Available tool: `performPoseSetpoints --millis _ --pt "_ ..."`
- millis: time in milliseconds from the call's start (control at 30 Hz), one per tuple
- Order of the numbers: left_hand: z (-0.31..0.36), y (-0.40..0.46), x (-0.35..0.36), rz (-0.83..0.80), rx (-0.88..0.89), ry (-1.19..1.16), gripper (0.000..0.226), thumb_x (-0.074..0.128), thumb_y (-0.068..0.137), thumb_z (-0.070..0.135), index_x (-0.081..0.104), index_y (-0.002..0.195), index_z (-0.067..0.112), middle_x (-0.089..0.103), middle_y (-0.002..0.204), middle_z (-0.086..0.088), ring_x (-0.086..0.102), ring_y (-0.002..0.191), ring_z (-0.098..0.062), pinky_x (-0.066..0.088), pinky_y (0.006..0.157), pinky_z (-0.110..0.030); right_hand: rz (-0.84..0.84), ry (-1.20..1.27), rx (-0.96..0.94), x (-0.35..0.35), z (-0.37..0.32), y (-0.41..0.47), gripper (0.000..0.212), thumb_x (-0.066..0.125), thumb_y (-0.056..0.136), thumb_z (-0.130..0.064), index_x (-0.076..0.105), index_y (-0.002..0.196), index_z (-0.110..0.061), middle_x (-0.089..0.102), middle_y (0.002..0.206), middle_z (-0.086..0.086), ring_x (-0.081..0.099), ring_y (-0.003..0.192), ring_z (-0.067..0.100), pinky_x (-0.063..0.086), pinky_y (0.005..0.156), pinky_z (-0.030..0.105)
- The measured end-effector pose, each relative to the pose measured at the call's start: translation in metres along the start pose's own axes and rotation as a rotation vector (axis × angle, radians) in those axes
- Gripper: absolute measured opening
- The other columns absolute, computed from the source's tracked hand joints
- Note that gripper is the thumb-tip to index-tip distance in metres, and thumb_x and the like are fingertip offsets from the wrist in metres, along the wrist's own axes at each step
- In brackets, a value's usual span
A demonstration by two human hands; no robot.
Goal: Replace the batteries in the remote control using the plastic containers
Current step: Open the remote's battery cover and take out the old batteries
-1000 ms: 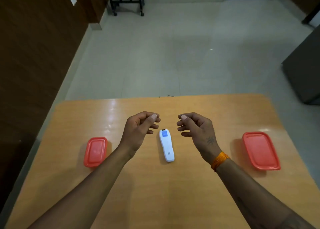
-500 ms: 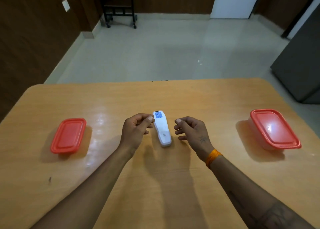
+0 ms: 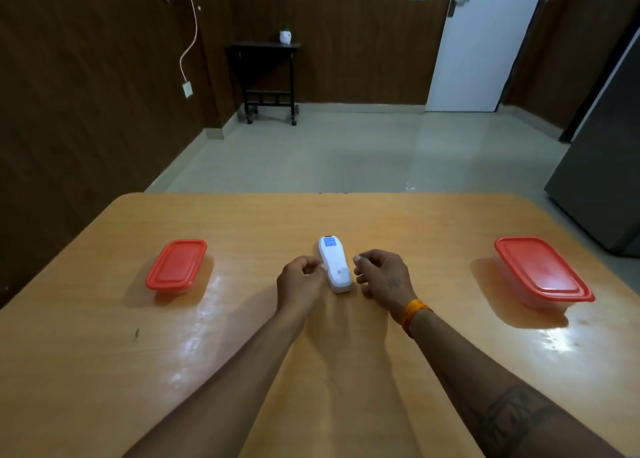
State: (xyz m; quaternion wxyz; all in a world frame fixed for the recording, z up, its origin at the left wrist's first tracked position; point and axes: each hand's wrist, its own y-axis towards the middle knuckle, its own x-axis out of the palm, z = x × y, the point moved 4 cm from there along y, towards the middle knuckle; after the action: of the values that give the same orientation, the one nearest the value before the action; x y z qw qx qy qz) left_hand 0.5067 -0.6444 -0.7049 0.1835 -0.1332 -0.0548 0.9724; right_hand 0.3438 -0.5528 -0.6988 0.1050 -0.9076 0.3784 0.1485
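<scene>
Two bare forearms reach in from the near edge of the wooden table (image 3: pixel 242 371), the right one marked with a dark band tattoo and an orange thread bracelet (image 3: pixel 414 313) at the wrist. The left hand (image 3: pixel 300 281) sits with its fingers curled loosely inward, the thumb and fingertips close against the left side of the remote control (image 3: pixel 334 267); whether it actually grips the casing I cannot tell. The right hand (image 3: pixel 382 274) is likewise half curled and holds nothing, its fingertips just beside the right side of the remote with a thin gap showing. The white remote lies flat near the middle of the table, its long axis running away from the person, a small blue patch at the far end. A plastic container with a red lid (image 3: pixel 176 264) stands well apart toward the left edge, lid on. A larger red-lidded container (image 3: pixel 543 273) stands toward the right edge, also closed. Beyond the far edge is pale floor, then a dark wheeled side table (image 3: pixel 266 76) against the brown panelled wall, a small white pot (image 3: pixel 285 36) on top, and a white door (image 3: pixel 485 41) to the right.
</scene>
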Motion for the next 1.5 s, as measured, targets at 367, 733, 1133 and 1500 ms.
performPoseSetpoints --millis 367,733,1133,1500 --pt "0.007 0.019 0.020 0.007 -0.068 0.156 0.032 0.058 0.078 0.023 0.079 0.101 0.023 0.078 0.095 -0.004 0.067 0.076 -0.027 0.060 0.075 -0.039 -0.057 -0.295 -0.025 0.024 0.006 0.021 0.027 0.069 0.089 -0.041 0.083 0.096 -0.018 0.079 0.095 0.001 0.070 0.089 0.023 0.059 0.080 0.039" --pt "0.008 -0.016 0.012 0.016 -0.094 -0.127 0.029 0.073 0.085 0.008 0.079 0.111 0.018 0.080 0.100 0.004 0.077 0.095 -0.019 0.063 0.092 -0.045 -0.053 0.365 0.196 0.021 0.009 -0.021 0.021 0.086 0.083 -0.016 0.077 0.099 -0.005 0.080 0.097 0.017 0.079 0.082 0.029 0.066 0.070 0.039" --pt "-0.007 -0.118 -0.024 -0.153 -0.164 -0.379 0.021 0.067 0.101 0.028 0.074 0.117 0.015 0.082 0.105 -0.008 0.078 0.094 -0.030 0.064 0.071 -0.040 -0.251 0.497 0.272 0.001 -0.003 -0.136 0.017 0.070 0.093 -0.012 0.077 0.106 -0.004 0.079 0.103 0.021 0.075 0.088 0.033 0.059 0.064 0.032" --pt "-0.016 -0.130 -0.027 -0.138 -0.188 -0.355 0.032 0.073 0.096 0.037 0.078 0.101 0.006 0.083 0.092 -0.011 0.081 0.084 -0.027 0.062 0.069 -0.035 -0.192 0.402 0.148 0.017 0.000 -0.146 0.040 0.074 0.095 -0.039 0.076 0.099 0.001 0.081 0.093 0.015 0.080 0.088 0.032 0.067 0.078 0.047"
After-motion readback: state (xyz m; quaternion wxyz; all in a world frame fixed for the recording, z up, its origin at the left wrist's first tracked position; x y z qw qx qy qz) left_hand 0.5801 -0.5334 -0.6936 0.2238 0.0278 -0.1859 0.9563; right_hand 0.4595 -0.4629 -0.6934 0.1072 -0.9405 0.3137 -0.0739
